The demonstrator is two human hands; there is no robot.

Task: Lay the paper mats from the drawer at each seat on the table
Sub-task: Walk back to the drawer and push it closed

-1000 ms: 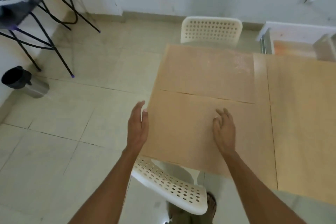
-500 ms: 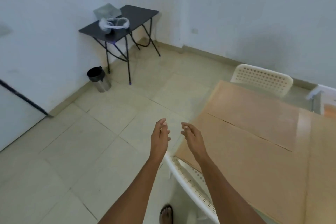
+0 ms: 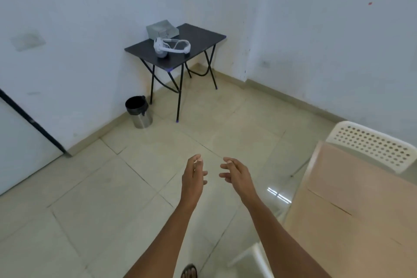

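Brown paper mats lie flat on the table at the right edge of the view: a far mat (image 3: 361, 171) by the far white chair and a nearer mat (image 3: 352, 239) below it, meeting along a thin seam. My left hand (image 3: 193, 178) and my right hand (image 3: 237, 175) hang in the air over the tiled floor, left of the table, palms facing each other. Both are empty with fingers loosely spread. The drawer is out of view.
A white perforated chair (image 3: 370, 145) stands at the table's far side and another white chair (image 3: 259, 259) at the bottom. A small black folding table (image 3: 203, 37) with a white headset (image 3: 169, 47) and grey box stands in the corner. A steel bin (image 3: 138, 112) sits by the wall.
My hands have lifted off the near mat and come together over the floor. The view has swung left and up, away from the table, toward the room's corner.
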